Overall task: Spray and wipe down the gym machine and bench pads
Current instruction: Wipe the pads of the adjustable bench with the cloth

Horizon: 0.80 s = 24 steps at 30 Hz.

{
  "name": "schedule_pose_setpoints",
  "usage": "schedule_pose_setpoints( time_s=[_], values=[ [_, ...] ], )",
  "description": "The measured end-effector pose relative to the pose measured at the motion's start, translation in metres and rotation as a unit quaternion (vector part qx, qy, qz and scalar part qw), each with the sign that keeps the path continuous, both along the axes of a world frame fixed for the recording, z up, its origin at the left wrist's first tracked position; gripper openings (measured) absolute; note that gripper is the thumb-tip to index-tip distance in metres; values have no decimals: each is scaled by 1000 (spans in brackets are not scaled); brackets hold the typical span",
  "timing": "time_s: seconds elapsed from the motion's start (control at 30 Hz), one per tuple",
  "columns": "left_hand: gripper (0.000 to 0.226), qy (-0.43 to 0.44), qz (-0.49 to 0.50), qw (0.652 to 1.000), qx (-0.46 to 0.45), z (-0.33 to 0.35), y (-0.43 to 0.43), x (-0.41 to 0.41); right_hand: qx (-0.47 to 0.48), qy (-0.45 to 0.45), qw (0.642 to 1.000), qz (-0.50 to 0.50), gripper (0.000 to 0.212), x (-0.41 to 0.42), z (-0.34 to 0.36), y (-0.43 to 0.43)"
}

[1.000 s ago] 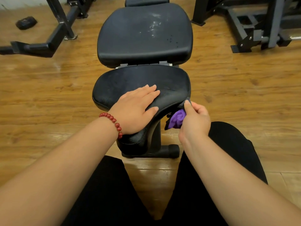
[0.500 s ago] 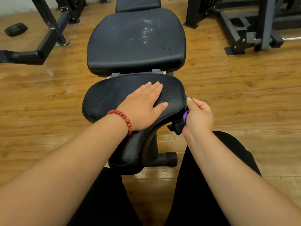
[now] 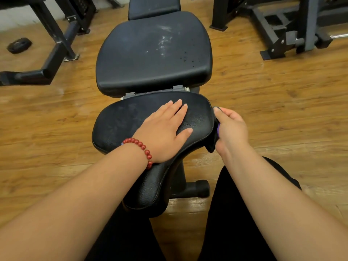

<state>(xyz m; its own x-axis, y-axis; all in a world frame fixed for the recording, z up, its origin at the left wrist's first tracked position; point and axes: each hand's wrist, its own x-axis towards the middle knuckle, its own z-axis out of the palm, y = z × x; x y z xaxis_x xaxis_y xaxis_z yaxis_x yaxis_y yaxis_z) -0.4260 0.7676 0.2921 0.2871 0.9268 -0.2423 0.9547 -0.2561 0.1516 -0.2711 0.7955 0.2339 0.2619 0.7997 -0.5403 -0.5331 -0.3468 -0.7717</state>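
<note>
Up the right edge of the seat pad point(image 3: 120, 121) my right hand point(image 3: 230, 129) has slid since a second ago, fingers curled round my one cloth point(image 3: 213, 142) — only a purple sliver showing — while my left hand point(image 3: 162, 132) lies flat, fingers straight, on this nearest of three in a row.

Blk pad point(image 3: 120, 121), purple cloth point(image 3: 218, 129), red bracelet point(image 3: 144, 149)

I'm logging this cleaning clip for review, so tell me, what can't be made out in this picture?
Head view:
- Purple and black cloth: nearly all hidden inside the gripping right hand, at the near black padded seat's edge.
- Farthest black bench pad: cut off by the top edge.
- Small black object on the wooden floor, left: too small to identify.
</note>
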Motion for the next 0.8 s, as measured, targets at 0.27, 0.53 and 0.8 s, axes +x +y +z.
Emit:
schedule_pose_setpoints(
  time_s=[0.27,0.53,0.8],
  values=[
    [68,0,-3,1000,6,-3,4,0,4,15,1000,-2,6,4,-5,-18],
    [70,3,-7,1000,4,-2,20,6,10,-26,999,22,9,2,1,10],
    [69,5,-10,1000,6,-6,26,7,-2,2,999,36,8,2,5,28]
  ],
)
